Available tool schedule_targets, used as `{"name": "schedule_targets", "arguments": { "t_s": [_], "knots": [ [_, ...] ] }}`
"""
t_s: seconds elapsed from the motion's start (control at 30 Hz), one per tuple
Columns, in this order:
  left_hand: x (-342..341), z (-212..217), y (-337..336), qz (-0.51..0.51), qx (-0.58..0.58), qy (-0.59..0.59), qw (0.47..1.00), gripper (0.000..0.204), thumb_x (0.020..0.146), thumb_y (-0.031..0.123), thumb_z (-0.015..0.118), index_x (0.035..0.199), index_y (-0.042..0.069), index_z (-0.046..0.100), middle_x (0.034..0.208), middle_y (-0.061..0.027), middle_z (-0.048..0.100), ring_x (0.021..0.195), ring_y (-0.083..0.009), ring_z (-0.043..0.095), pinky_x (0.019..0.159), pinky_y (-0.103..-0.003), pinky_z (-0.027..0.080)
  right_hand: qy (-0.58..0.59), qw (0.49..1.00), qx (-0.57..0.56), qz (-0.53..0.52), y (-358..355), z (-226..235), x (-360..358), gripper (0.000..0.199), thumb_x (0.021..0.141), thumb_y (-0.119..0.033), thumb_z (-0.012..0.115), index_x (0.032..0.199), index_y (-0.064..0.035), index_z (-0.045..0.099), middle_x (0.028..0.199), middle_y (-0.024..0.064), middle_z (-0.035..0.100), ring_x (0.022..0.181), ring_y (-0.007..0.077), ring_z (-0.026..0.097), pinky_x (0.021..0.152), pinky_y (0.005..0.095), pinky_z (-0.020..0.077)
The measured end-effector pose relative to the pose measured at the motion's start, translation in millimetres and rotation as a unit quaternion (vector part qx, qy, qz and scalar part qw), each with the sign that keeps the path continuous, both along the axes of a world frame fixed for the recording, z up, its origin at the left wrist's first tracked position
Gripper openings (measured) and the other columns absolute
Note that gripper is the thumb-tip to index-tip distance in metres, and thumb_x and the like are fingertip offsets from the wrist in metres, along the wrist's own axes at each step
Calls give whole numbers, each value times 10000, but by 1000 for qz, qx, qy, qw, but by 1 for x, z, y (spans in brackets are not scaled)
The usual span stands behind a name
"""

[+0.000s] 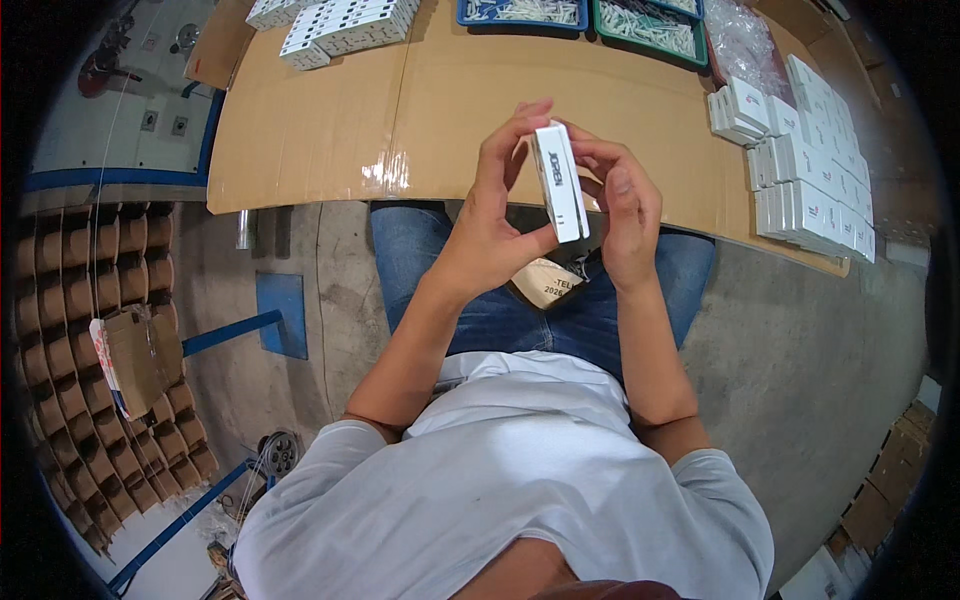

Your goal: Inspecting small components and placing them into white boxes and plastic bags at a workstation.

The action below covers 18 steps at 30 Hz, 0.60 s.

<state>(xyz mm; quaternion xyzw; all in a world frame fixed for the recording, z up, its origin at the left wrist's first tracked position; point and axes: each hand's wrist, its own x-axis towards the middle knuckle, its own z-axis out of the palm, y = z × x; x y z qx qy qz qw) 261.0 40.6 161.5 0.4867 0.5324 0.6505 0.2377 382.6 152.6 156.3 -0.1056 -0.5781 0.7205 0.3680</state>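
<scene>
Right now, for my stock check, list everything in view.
Table: 1, brown, upper centre
Held box: 1, white, centre
Right boxes: many, white, table's right
Left boxes: many, white, far left
Blue tray: at least 1, blue, far edge
Green tray: 1, green, beside it
Small pieces: many, white, in trays
Plastic: uncountable, clear, far right
Dividers: many, brown, left
Cartons: several, brown, left, lower right
Floor: 1, grey, below
Shirt: 1, white, bottom
Jeans: 1 pair, blue, centre
Left hand: 1, bare, holding box
Right hand: 1, bare, at box

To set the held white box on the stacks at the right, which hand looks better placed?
Probably the right hand: it is nearer the stacked white boxes, beside the held box. The left hand, on the box's other side, is farther off.
</scene>
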Motion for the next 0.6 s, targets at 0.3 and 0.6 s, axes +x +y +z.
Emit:
{"name": "schedule_targets", "arguments": {
  "t_s": [0.3, 0.6],
  "knots": [
    [1, 3, -2, -54, -31, 72, 996, 1111, 733, 105, 830, 1616, 166, 157, 1691, -161, 148, 1565, -352, 175, 1241, -478, 225, -55, 998, 12, -27, -6, 15, 0, 724, 857, -337, 838, 1414, -36, 485, 1367, 159, 580, 1178, 215, 608, 999, 368, 510],
    [24, 5, 14, -3, -43, -123, 991, 1231, 826, 851, 519, 1629, 61, 22, 1652, -197, 174, 1531, -315, 207, 1222, -454, 203, -14, 983, 184, -25, -1, 6, -6, 771, 920, -509, 707, 1467, -6, 502, 1440, 155, 517, 1267, 251, 556, 1050, 383, 462]
  ]
}}
